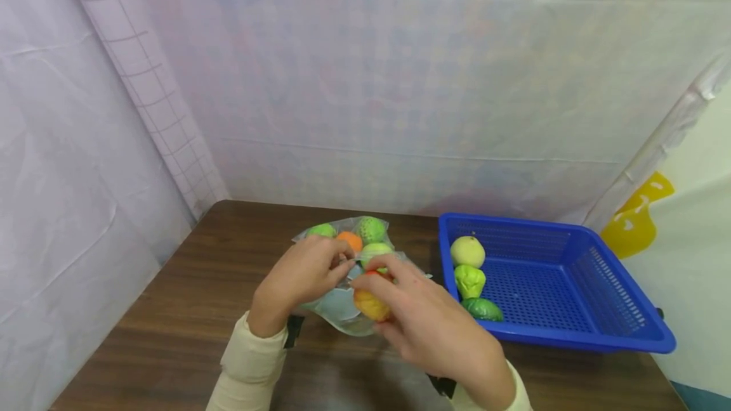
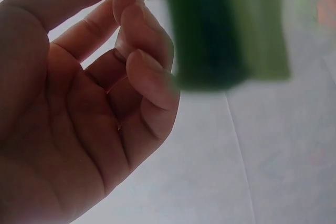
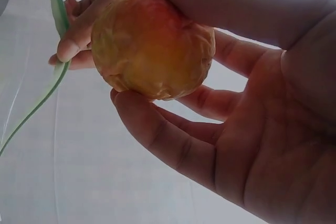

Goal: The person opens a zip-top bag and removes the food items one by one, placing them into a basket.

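Observation:
In the head view, a clear plastic bag (image 1: 341,307) lies on the table with its mouth toward me. Inside it are a green netted-looking ball (image 1: 371,229), an orange fruit (image 1: 349,241), a pale green fruit (image 1: 375,252) and another green one (image 1: 322,230). My left hand (image 1: 302,271) pinches the bag's edge between thumb and fingers; the bag's green rim (image 2: 226,30) fills the upper part of the left wrist view, blurred. A wrinkled yellow-and-red fruit, apple-like (image 3: 152,45), is held in the fingertips of my right hand (image 1: 428,313), over the bag's mouth.
On the right stands a blue plastic basket (image 1: 539,287). Along its left side are a round pale-green fruit (image 1: 467,251), a light green pepper-like piece (image 1: 470,281) and a dark green vegetable (image 1: 482,309). White cloth (image 1: 371,94) hangs behind the brown table (image 1: 183,309).

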`<action>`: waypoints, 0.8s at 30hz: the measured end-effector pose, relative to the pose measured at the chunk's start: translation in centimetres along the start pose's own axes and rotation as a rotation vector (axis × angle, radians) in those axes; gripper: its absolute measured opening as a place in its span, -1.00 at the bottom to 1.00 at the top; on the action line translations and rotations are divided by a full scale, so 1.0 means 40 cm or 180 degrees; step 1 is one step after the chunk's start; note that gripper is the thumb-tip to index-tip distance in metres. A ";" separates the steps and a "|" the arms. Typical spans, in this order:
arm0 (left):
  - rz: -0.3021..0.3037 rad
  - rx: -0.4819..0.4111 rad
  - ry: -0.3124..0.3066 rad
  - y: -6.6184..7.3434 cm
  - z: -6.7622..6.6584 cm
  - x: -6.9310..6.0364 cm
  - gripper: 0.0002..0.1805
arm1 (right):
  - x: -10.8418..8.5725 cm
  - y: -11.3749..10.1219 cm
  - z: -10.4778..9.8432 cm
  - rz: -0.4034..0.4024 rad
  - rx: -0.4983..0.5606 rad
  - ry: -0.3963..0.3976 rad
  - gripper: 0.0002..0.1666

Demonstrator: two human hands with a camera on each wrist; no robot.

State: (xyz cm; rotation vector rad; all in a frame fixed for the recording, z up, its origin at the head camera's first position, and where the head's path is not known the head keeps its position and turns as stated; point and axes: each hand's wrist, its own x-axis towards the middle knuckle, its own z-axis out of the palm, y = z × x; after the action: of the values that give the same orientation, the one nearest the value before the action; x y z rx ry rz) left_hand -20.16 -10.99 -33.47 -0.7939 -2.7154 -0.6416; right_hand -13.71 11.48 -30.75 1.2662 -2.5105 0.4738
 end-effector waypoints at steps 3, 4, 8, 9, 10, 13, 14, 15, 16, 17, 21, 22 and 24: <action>-0.0035 -0.0005 -0.0020 0.001 0.001 0.000 -0.87 | 0.003 0.010 -0.005 -0.0061 -0.0016 0.0004 -0.29; -0.0046 -0.0004 -0.0025 0.001 0.001 0.000 -0.87 | 0.004 0.014 -0.008 -0.0093 -0.0001 -0.0001 -0.29; -0.0040 0.0012 -0.0020 0.002 0.001 -0.001 -0.88 | 0.008 0.039 -0.026 -0.0238 0.0115 -0.0123 -0.31; -0.0036 0.0020 -0.0019 0.002 0.001 -0.001 -0.87 | 0.009 0.046 -0.033 -0.0255 0.0151 -0.0174 -0.32; -0.0030 0.0031 -0.0020 0.002 0.001 -0.001 -0.87 | 0.009 0.053 -0.041 -0.0264 0.0190 -0.0216 -0.33; -0.0027 0.0036 -0.0033 0.001 0.001 0.000 -0.86 | 0.010 0.077 -0.069 -0.0237 0.0210 -0.0277 -0.36; -0.0034 0.0037 -0.0038 0.001 0.001 -0.001 -0.86 | 0.012 0.086 -0.079 -0.0214 0.0191 -0.0281 -0.37; -0.0034 0.0038 -0.0037 0.001 0.001 -0.001 -0.86 | 0.013 0.094 -0.089 -0.0187 0.0160 -0.0283 -0.38; -0.0036 0.0040 -0.0036 0.000 0.001 0.000 -0.86 | 0.015 0.103 -0.098 -0.0169 0.0115 -0.0279 -0.37; -0.0038 0.0038 -0.0033 0.001 0.001 0.000 -0.85 | 0.017 0.111 -0.107 -0.0145 0.0067 -0.0298 -0.37; -0.0029 0.0058 -0.0007 0.001 0.001 0.000 -0.85 | 0.023 0.139 -0.138 -0.0060 -0.0140 -0.0434 -0.35; -0.0027 0.0066 -0.0001 0.001 0.000 0.000 -0.85 | 0.024 0.144 -0.144 -0.0040 -0.0178 -0.0480 -0.34; -0.0019 0.0068 0.0001 0.000 0.000 0.000 -0.85 | 0.027 0.154 -0.156 0.0010 -0.0238 -0.0559 -0.34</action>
State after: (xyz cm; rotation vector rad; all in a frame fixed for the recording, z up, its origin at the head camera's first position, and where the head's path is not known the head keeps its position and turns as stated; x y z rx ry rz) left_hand -20.18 -10.98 -33.48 -0.7807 -2.7207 -0.6131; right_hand -18.68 16.72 -25.66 1.3281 -2.6464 0.2772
